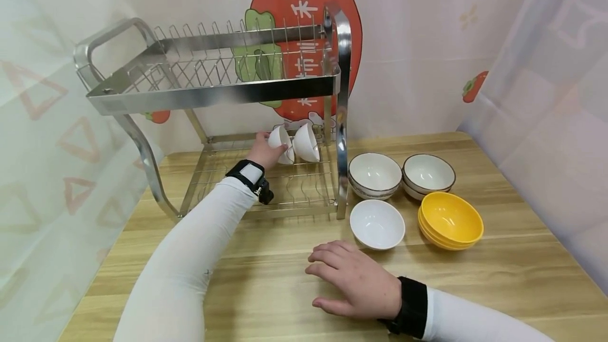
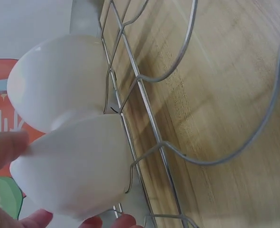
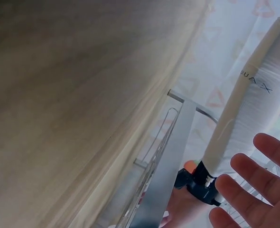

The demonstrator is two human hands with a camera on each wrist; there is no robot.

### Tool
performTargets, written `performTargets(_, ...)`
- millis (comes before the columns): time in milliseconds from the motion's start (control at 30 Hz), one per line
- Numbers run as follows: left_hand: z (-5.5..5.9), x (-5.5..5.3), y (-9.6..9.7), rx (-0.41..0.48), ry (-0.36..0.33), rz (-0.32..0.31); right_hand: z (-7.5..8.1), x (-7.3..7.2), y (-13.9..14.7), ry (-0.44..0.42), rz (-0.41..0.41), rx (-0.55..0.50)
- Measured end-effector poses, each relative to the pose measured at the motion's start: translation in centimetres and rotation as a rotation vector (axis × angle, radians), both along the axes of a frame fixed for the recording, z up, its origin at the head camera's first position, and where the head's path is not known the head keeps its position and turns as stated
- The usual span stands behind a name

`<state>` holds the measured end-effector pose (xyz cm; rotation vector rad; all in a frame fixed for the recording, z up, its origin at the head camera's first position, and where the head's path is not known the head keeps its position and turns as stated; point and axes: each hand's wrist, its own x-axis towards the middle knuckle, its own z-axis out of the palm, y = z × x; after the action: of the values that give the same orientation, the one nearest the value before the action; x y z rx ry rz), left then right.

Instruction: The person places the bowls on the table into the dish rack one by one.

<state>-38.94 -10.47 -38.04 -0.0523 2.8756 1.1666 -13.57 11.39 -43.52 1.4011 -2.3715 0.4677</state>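
Note:
On the lower shelf of a metal dish rack [image 1: 214, 100], my left hand [image 1: 266, 151] grips a white bowl [image 1: 281, 144] tipped on its side. In the left wrist view its thumb [image 2: 7, 148] lies on one side of the bowl [image 2: 73, 166] and its fingertips show along the other. A second white bowl [image 1: 306, 143] stands on edge right beside it, against the shelf wires [image 2: 152, 123]. My right hand [image 1: 353, 280] holds nothing over the table, fingers spread and slightly bent, close in front of a white bowl [image 1: 377, 224].
Right of the rack are two stacks of dark-rimmed bowls [image 1: 375, 173] [image 1: 429, 173] and a stack of yellow bowls [image 1: 450, 220]. The rack's upper tier [image 1: 214, 96] overhangs my left hand. A patterned cloth [image 1: 408, 67] hangs behind the wooden table [image 1: 285, 268].

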Motion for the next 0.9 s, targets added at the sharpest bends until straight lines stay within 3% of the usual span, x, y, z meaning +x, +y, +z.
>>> performTargets(167, 0.8, 0.7, -0.7, -0.043, 0.011, -0.017, 0.0, 0.2, 0.1, 0.004, 0.003, -0.003)
performTargets(333, 2.9, 3.5, -1.4, -0.072, 0.116, -0.067, 0.0, 0.3, 0.3, 0.006, -0.001, 0.001)
performTargets(467, 3.6, 7.3, -1.5, -0.148, 0.208, -0.128, 0.2, 0.2, 0.6, 0.013, -0.015, -0.011)
performTargets(600, 3.5, 12.0, -1.3, -0.256, 0.333, -0.18, 0.7, -0.2, 1.5, 0.03, -0.042, -0.045)
performTargets(767, 2.4, 17.5, -0.9, -0.368, 0.454, -0.265, 1.8, -1.0, 3.6, 0.034, -0.13, -0.09)
performTargets(900, 0.8, 20.7, -0.6, -0.416, 0.496, -0.349, 2.4, -1.7, 5.8, 0.031, -0.231, -0.12)
